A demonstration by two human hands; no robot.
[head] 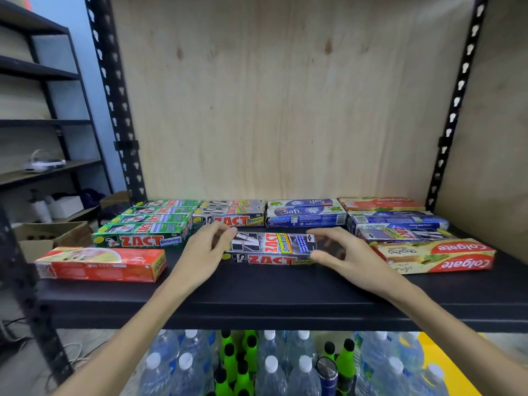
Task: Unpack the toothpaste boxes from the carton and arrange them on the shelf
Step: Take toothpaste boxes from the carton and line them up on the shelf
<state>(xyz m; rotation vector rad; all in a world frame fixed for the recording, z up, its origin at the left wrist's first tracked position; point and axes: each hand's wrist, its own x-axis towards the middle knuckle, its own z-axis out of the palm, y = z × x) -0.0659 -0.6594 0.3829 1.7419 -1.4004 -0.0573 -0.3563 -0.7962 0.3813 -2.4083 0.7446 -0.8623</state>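
Toothpaste boxes lie in flat rows on the black shelf (285, 295) across the middle of the frame: green Zact Whitening boxes (143, 234) at centre left, Zact Smokers boxes (231, 217) behind centre, blue Safi boxes (305, 215) to their right, and Colgate boxes (434, 255) at the right edge. A red box (100, 264) lies alone at lower left. At the centre, a grey Zact Smokers box (271, 244) sits on top of another (268, 260). The left hand (205, 252) curls its fingers round the box's left end, and the right hand (340, 252) pinches its right end between thumb and half-curled fingers. The carton is not clearly identifiable. The step in hand looks like placing or squaring this box. The next move likely calls for sliding it back against the Smokers row, edges aligned, then letting go.
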